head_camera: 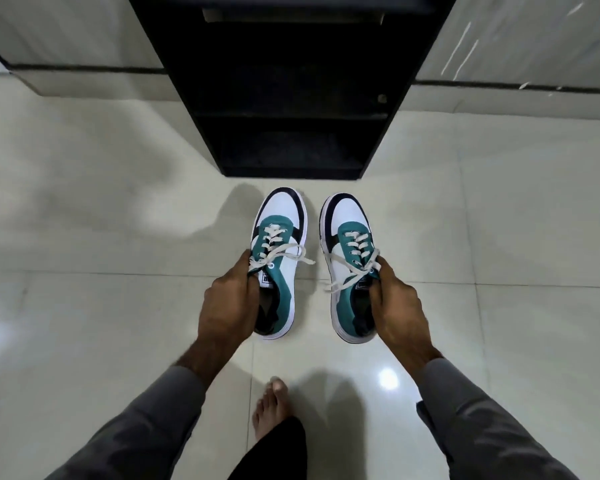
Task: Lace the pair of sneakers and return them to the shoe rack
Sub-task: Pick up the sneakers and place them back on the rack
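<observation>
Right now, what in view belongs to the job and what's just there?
Job:
left sneaker, laced, gripped by left hand
right sneaker, laced, gripped by right hand
shoe rack, ahead of both toes

Just there:
tiled floor
bare foot

The black shoe rack (291, 98) stands straight ahead on the tiled floor (118, 237), its open front facing the sneakers. Its lower shelves (290, 116) are dark; whether anything lies on them cannot be told. The rack's two side panels (394, 109) bound the opening left and right. A strip of bare floor lies between the rack's base and the toes of the left sneaker (278, 251) and right sneaker (350, 261). A narrow gap separates the two shoes. Wide open floor spreads to either side of both hands. Behind them, a bare foot (272, 407) rests on the floor between the forearms.
</observation>
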